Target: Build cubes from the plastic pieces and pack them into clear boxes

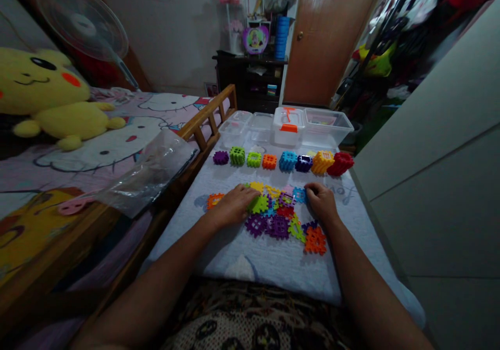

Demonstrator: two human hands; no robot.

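Observation:
A loose heap of colourful plastic interlocking tiles lies on the cloth-covered table in front of me. My left hand reaches over its left side, fingers stretched out and touching a lime green tile. At the right side, my right hand is curled closed against the edge of a light blue tile; what its fingers hold is hidden. Purple tiles lie at the near side of the heap, with an orange tile at its near right corner. Another orange tile is partly behind my left forearm.
Behind the heap runs a row of tile stacks sorted by colour, from a purple stack to a red stack. Clear plastic boxes stand at the table's far end. A wooden bed rail borders the left, a pale cabinet the right.

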